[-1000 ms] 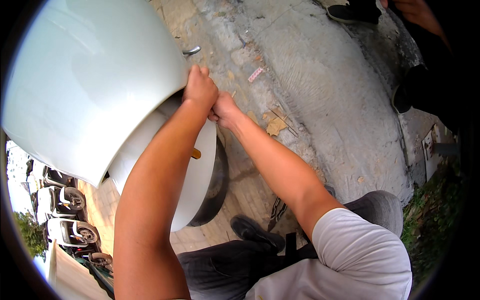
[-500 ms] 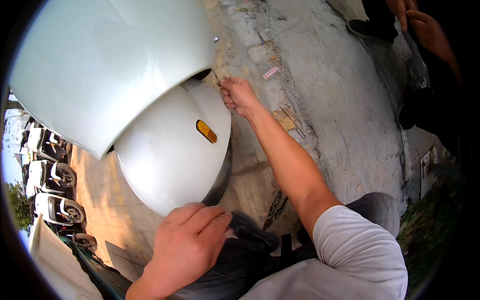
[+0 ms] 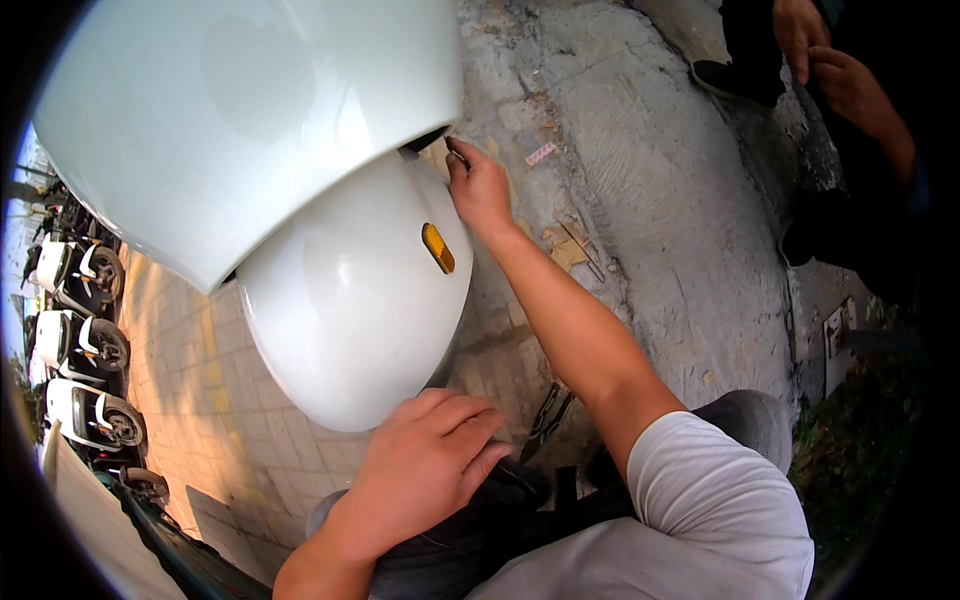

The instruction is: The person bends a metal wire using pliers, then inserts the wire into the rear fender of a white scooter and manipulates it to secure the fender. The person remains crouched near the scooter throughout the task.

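Observation:
A glossy white scooter body panel bulges over the upper left. Beneath its curved lower edge is the white front fender, with an amber reflector on its side. My right hand reaches up to the panel's lower right corner, fingers pinched beside a dark gap. A thin dark rod showed in those fingers a moment ago; now it is mostly hidden. Near the fender's lower tip, my left hand is held with fingers curled and pressed together. What it holds, if anything, cannot be seen.
Several white scooters are parked on paving at the far left. A person's hands and dark shoe show at the upper right. Pink packaging and cardboard scraps lie on the rough concrete.
My right hand has risen slightly to the gap at the panel's corner, its fingers turned upward. The left hand has shifted right. The view has also moved a little.

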Demonstrator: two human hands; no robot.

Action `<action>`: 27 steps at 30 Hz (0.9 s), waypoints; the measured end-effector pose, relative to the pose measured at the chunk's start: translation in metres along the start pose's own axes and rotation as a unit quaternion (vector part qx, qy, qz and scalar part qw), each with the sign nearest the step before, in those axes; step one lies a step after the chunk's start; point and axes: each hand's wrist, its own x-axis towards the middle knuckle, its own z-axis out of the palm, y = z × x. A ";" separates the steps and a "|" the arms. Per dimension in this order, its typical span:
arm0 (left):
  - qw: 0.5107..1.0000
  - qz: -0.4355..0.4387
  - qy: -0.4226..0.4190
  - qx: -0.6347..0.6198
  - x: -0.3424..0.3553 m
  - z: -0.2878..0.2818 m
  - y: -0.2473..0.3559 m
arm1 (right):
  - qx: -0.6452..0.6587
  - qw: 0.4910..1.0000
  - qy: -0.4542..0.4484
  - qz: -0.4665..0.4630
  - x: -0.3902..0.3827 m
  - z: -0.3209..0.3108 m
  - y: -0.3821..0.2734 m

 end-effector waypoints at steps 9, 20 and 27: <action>1.000 -0.014 0.002 -0.009 -0.009 -0.008 -0.003 | 0.253 0.953 -0.087 0.139 0.012 -0.001 0.023; 1.000 -0.007 0.017 -0.012 0.001 -0.011 -0.002 | 0.367 0.881 -0.184 0.236 0.020 -0.017 0.010; 0.999 -0.016 0.036 -0.031 0.008 -0.007 -0.006 | 0.450 0.807 -0.252 0.288 0.028 -0.025 0.023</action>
